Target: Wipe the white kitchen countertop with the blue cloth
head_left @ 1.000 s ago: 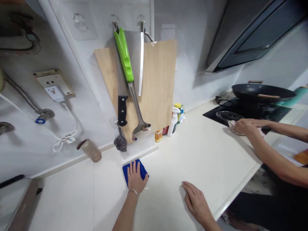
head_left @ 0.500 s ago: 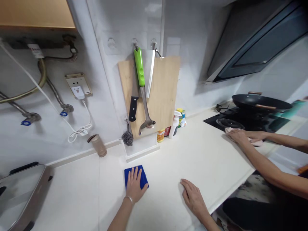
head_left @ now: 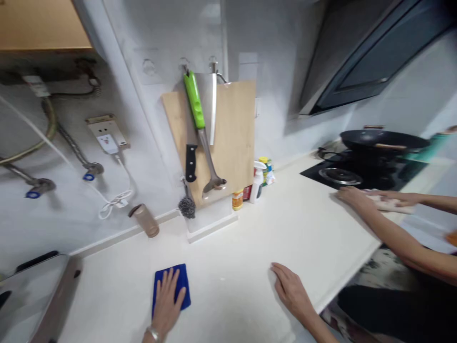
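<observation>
My left hand lies flat with fingers spread on a folded blue cloth, pressing it against the white countertop. A bracelet circles that wrist. My right hand rests on the counter near its front edge, fingers loosely extended and nothing visible in them. Between my two hands there is bare white surface with a small pale spot. Part of the cloth is hidden under my left palm.
A co-worker's hands rest on a pale cloth beside the black cooktop, which carries a wok. Ahead hang a cutting board, knife and ladle. A spray bottle and brown cup stand by the wall.
My left hand has slid the blue cloth left and toward me across the counter. My right hand stays nearly in place. The co-worker's hands and pale cloth have shifted slightly.
</observation>
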The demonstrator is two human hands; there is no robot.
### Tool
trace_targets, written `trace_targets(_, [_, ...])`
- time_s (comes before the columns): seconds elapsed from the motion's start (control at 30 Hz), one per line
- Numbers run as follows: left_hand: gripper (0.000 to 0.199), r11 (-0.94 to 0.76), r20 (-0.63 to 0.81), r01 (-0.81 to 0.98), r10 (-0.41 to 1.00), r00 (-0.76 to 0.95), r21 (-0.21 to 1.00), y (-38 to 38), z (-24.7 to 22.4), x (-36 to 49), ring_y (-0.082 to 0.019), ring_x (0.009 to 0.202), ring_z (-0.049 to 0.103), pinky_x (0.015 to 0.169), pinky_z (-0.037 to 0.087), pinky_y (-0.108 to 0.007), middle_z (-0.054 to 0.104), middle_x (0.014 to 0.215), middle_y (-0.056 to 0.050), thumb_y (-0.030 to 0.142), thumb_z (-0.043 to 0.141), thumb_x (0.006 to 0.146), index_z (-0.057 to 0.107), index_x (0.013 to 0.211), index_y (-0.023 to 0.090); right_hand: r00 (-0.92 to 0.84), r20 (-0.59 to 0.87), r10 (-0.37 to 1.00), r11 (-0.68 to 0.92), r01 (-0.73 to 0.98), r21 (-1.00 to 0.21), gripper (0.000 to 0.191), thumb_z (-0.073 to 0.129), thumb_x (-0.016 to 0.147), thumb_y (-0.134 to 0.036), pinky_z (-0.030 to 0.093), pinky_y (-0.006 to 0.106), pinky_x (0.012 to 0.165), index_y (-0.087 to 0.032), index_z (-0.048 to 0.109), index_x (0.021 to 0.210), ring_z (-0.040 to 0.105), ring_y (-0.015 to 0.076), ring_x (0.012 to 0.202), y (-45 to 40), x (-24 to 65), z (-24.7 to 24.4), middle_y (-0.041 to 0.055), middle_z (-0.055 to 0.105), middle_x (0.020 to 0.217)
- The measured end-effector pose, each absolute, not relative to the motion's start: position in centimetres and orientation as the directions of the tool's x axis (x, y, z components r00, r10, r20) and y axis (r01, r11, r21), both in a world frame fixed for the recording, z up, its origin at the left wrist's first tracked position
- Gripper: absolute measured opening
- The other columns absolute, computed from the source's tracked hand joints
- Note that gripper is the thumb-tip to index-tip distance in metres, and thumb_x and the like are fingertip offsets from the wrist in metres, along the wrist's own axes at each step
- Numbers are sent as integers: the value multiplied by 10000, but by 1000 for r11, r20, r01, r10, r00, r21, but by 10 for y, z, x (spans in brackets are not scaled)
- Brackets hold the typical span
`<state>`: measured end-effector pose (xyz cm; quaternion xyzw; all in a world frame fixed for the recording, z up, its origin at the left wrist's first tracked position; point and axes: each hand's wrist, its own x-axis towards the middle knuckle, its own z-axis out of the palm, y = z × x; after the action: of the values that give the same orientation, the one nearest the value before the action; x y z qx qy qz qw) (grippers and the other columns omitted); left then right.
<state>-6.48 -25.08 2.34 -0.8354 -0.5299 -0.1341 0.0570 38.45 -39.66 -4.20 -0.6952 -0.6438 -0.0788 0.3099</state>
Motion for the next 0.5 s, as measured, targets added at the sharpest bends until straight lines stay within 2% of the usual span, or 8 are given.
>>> trace_targets(0.13, [598,-393,339,920,865,370,-2,-256,10,-47,-323,1462,290,1170,261,-587,367,1569,-129,471,399,924,396,1466,221,178,507,843,2,943,-333,395,440,906,-240,477,432,1004,-239,529,1290,563,229,1212,-396,382,-37,86,606,1311])
trace_targets(0.3, [657,-363,424,931,849,317,31,-224,-2,-32,-354,1477,230,1183,184,-608,340,1576,-172,504,378,902,404,1463,162,180,461,869,-20,944,-330,433,396,899,-181,486,420,1001,-244,511,1312,554,214,1228,-394,379,-19,82,602,1317])
trace_targets(0.5, [594,-297,306,953,914,267,53,-187,17,-4,-342,1461,282,1187,214,-579,365,1565,-158,442,390,926,404,1465,194,162,460,873,3,941,-337,423,452,908,-307,486,451,996,-257,497,1326,569,249,1215,-403,390,-42,87,589,1340])
